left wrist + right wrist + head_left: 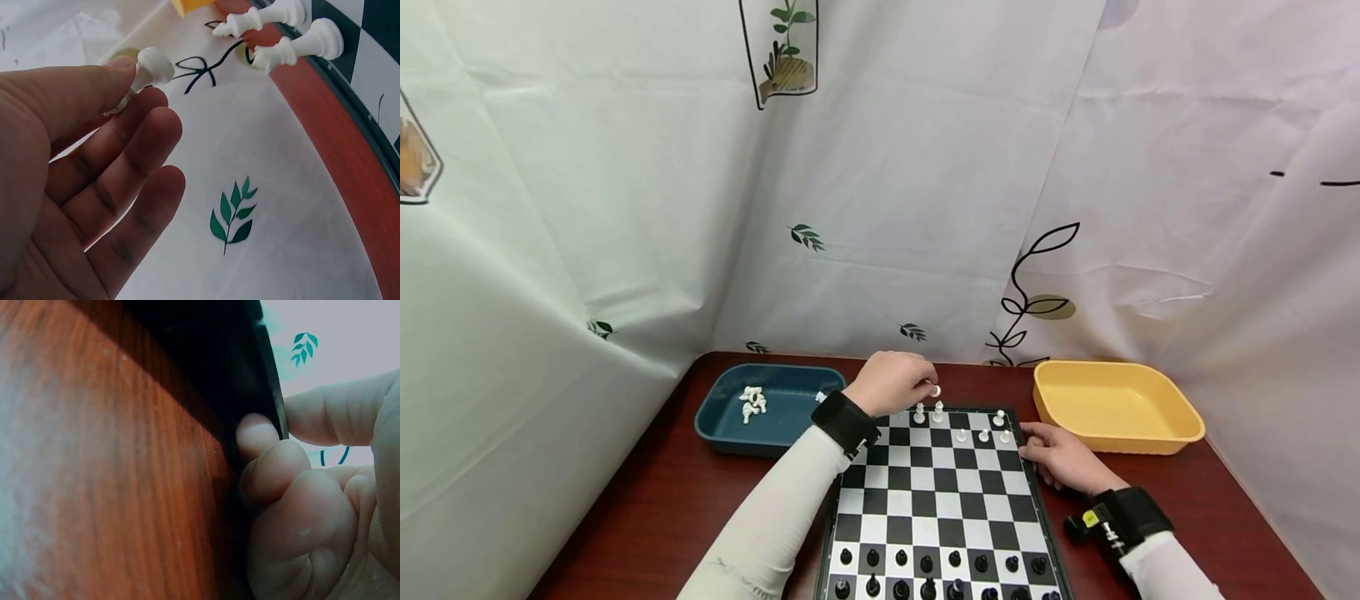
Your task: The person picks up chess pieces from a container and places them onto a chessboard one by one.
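- Fingers of the left hand (891,383) pinch a small white plastic chess pawn (147,75) between thumb and forefinger, just past the far edge of the board, with the other fingers (119,187) loosely spread below it.
- The pawn is held by its stem, head outward. It looks very light, hard and smooth, so I judge it could slip or twist out of a loose pinch; the narrow waist under the round head is the surest place to hold, with only light pressure needed.
- The right hand (1063,458) rests on the worktop against the right edge of the black-and-white folding chess board (936,500). In the right wrist view its curled fingers (275,469) press against the board's dark rim, with the thumb above.
- The board seems stiff and flat and would probably slide on the polished wood if it were not steadied.
- A few more white chess pieces (962,425) stand on the far rows of the board, near the left hand; two rows of black chess pieces (925,575) stand along the near edge.
- A dark blue plastic tray (767,412) sits near the far left corner of the reddish-brown wooden worktop (662,517), with several white pieces (752,402) lying loose in it.
- A yellow plastic tray (1116,408) sits near the far right corner, just beyond the right hand.
- A white curtain printed with leaves (880,167) hangs behind the worktop.
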A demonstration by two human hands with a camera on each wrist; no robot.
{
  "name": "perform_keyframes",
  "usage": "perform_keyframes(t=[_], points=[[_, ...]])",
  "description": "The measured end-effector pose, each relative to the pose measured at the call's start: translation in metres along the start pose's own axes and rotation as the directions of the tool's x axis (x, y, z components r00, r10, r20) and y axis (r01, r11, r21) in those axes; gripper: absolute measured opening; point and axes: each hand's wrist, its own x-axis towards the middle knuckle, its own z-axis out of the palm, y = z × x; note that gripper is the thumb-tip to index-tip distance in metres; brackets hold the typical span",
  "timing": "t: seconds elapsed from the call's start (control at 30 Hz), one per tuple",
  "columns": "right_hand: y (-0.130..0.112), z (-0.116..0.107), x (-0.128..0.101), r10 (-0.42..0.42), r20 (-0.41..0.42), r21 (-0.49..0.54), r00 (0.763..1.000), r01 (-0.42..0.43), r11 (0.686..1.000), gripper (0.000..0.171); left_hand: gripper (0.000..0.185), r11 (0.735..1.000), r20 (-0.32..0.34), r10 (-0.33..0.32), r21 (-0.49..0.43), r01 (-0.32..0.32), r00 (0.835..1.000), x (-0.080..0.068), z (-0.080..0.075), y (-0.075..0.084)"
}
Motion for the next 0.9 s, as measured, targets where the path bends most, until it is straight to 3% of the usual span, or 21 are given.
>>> perform_keyframes(t=[0.67,0.9], points=[[-0.001,0.002,0.000,-0.008,0.005,0.000,1.000,0.008,1.000,0.064,0.004,0.998,0.044,0.043,0.050,-0.046,0.998,0.019,0.030,0.015],[-0.001,0.002,0.000,-0.005,0.002,-0.002,1.000,0.005,1.000,0.064,0.004,0.991,0.072,0.087,0.097,-0.094,0.994,0.027,0.036,0.018]])
